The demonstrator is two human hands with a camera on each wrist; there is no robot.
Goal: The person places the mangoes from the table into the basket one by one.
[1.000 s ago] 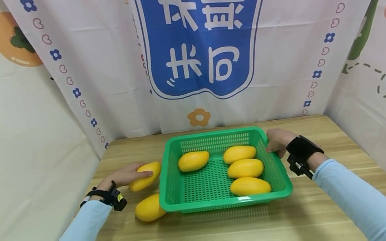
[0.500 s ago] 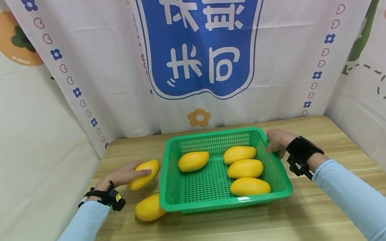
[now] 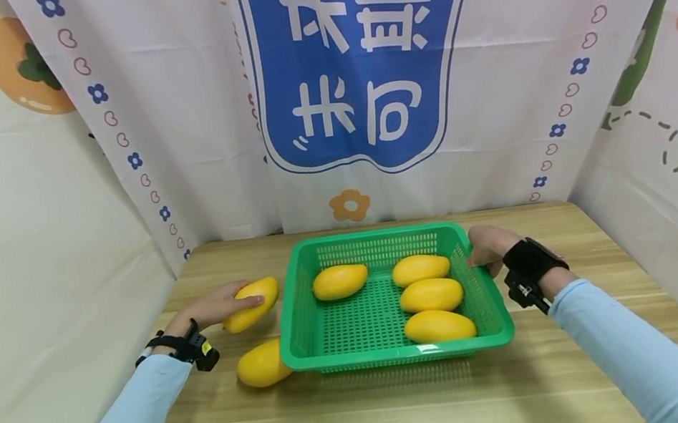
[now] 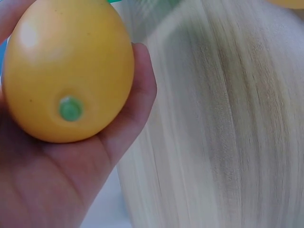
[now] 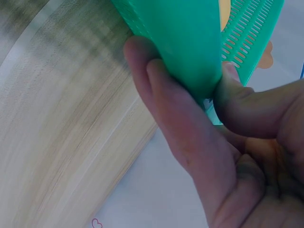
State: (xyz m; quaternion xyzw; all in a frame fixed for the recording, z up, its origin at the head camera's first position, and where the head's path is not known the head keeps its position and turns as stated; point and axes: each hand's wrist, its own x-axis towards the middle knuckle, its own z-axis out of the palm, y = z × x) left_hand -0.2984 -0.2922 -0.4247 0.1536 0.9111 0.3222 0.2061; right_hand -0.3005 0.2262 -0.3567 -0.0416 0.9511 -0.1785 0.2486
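left wrist view, mango green stem dot, hidden from head view

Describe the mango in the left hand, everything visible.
The mango is smooth, glossy, yellow-orange and oblong, with a small green stem stub on one end, seen in the left wrist view. The left hand grips it, fingers curled around it. It is held left of the green basket, apparently just above the wooden table, long axis tilted up toward the basket. Only the hand touches it; another mango lies nearer the camera.
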